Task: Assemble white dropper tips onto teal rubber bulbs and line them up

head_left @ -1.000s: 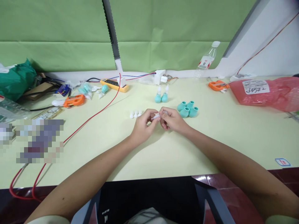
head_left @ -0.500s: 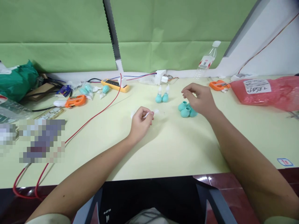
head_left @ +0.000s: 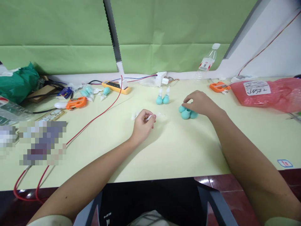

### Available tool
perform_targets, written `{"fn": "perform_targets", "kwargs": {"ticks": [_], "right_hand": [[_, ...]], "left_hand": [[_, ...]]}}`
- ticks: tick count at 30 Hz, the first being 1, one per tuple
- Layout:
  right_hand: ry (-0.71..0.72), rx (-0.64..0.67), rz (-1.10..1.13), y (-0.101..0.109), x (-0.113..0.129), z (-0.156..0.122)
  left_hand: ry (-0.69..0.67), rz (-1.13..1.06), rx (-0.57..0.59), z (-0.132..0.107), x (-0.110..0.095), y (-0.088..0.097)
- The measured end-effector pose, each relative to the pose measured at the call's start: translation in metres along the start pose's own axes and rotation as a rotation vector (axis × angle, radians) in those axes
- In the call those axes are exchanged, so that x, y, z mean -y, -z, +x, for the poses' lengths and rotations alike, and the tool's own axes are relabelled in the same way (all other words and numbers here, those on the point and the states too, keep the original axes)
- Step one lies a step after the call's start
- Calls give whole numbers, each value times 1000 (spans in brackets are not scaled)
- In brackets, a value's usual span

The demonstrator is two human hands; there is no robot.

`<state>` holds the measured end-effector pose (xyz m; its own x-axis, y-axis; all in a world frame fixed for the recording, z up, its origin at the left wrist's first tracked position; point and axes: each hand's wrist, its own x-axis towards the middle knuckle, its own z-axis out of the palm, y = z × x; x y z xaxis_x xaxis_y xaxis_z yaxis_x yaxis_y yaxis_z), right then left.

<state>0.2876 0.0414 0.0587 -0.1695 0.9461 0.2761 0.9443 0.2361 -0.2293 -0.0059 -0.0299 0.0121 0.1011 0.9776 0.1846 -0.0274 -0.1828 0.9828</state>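
My left hand (head_left: 143, 123) rests on the pale yellow table (head_left: 164, 147) with its fingers curled round a small white nozzle tip (head_left: 149, 117). More white tips (head_left: 134, 116) lie just left of it. My right hand (head_left: 199, 103) is lowered onto a cluster of teal rubber bulbs (head_left: 187, 113), its fingers curved over them and touching the top ones. Two assembled teal bulbs with white tips (head_left: 162, 98) stand upright behind, between my hands.
A red cable (head_left: 94, 117) crosses the table on the left. A yellow power strip (head_left: 115, 85), orange tools (head_left: 75, 102) (head_left: 218, 86), a plastic bottle (head_left: 208, 61), a red bag (head_left: 268, 91) and a green bag (head_left: 17, 80) line the back and sides.
My hands were together on the white tip. The right hand let go, swung right and came down onto the teal bulbs, while the left kept the tip.
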Motion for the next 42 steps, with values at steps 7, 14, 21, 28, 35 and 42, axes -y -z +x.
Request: {"fn": "perform_targets", "kwargs": {"ticks": [7,14,21,28,35,42], "right_hand": [[188,-345,326,16,29,-9],[583,-89,685,-9,98,-37],[497,56,795,-77,127,-61],[417,194,898,-78,126,-52],[272,235,995,-70,125,-53],[305,315,1014,-67,126,-49]], "left_hand": [[-13,-27,-51,2,0,-1],[-233,-57,-195,3,-17,12],[-295,-62,-163,10,-41,23],[-188,-19,-18,12,-16,29],[-283,-30,11,7,8,33],[-253,-28,166,-1,12,26]]}}
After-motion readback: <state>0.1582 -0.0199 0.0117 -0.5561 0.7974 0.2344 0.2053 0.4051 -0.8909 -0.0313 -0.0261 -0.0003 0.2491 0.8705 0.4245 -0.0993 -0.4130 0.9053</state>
